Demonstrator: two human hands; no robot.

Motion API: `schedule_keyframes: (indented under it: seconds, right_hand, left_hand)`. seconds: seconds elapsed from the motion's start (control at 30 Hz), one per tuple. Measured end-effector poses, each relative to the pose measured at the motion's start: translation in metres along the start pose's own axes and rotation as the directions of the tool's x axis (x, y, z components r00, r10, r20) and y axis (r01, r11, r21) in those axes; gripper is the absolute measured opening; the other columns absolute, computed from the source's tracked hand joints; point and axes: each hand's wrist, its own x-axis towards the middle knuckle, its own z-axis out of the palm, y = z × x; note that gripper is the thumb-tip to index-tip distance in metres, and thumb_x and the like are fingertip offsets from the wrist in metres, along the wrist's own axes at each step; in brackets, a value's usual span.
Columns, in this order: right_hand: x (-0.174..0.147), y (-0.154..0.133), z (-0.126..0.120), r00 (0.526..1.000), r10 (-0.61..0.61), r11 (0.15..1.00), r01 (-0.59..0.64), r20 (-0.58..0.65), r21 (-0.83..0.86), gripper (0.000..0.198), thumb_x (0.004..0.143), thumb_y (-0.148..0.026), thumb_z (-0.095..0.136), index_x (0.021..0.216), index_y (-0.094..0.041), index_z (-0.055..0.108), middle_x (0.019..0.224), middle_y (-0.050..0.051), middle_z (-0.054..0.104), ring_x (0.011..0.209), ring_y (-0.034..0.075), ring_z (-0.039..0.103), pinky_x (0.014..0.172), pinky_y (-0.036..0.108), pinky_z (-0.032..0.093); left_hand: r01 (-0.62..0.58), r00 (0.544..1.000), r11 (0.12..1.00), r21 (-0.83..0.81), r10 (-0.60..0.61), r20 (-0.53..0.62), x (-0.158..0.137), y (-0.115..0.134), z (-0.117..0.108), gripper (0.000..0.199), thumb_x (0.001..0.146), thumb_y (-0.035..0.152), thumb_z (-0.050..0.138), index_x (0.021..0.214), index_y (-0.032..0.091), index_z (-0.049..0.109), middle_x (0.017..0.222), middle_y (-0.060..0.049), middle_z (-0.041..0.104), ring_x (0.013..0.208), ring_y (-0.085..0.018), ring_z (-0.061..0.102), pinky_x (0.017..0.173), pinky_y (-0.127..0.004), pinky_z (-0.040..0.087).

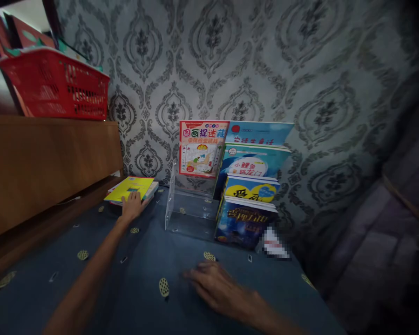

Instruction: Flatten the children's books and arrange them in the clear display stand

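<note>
In the head view, the left hand [131, 207] rests on the near edge of the yellow book [134, 186], which tops a pile [152, 190] beside the wooden cabinet [52, 163]. Its fingers are a bit apart. A strip of blue cloth [125, 279] runs between the pile and the clear rack [192, 209]. Books [246, 223] stand along the rack's right edge. The right hand [214, 286] is near the rack's front; it is blurry, so I can't tell if its fingers are together.

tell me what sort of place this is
Probably a room in a home, judging by the patterned wallpaper, the red plastic basket and the colourful books standing in tiers.
</note>
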Motion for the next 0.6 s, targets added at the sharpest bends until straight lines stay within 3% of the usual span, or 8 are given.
schedule_keyframes:
  seconds: [0.13,0.3,0.43,0.6]
  right_hand:
    - [-0.003,-0.001,0.036,0.985,0.167,0.94,-0.146,-0.042,0.308,0.036,0.098,-0.033,0.048,0.126,-0.025,0.07,0.118,0.012,0.073,0.118,0.028,0.064,0.103,0.042,0.049]
    - [0.004,-0.005,0.052,0.938,0.325,0.782,-0.198,-0.116,0.592,0.046,0.099,-0.049,0.041,0.11,-0.023,0.076,0.085,0.008,0.076,0.086,0.026,0.071,0.085,0.041,0.056]
    - [0.004,-0.003,0.057,0.918,0.373,0.728,-0.199,-0.136,0.656,0.05,0.095,-0.057,0.043,0.107,-0.021,0.076,0.08,0.008,0.075,0.081,0.027,0.071,0.08,0.041,0.056]
    - [0.002,-0.004,0.053,0.922,0.364,0.724,-0.19,-0.134,0.663,0.049,0.096,-0.057,0.043,0.105,-0.022,0.076,0.083,0.008,0.076,0.084,0.027,0.071,0.085,0.042,0.054]
  left_hand:
    - [-0.04,0.999,0.998,0.054,0.04,0.007,-0.008,-0.008,0.005,0.053,0.1,0.041,0.039,0.145,0.013,0.046,0.156,-0.025,0.042,0.148,-0.037,0.035,0.116,-0.069,0.022]
    - [-0.057,0.998,0.995,0.078,0.06,-0.032,-0.013,-0.004,0.004,0.051,0.1,0.04,0.04,0.144,0.015,0.046,0.155,-0.024,0.044,0.147,-0.036,0.036,0.117,-0.068,0.023]
    - [-0.048,0.998,0.998,0.045,0.049,-0.027,-0.011,-0.004,0.0,0.046,0.099,0.04,0.04,0.136,0.016,0.053,0.149,-0.025,0.05,0.142,-0.038,0.042,0.113,-0.069,0.026]
    - [0.01,0.999,0.985,-0.172,-0.016,-0.037,0.009,0.007,-0.02,0.04,0.098,0.043,0.041,0.12,0.016,0.061,0.132,-0.024,0.064,0.127,-0.039,0.056,0.107,-0.067,0.033]
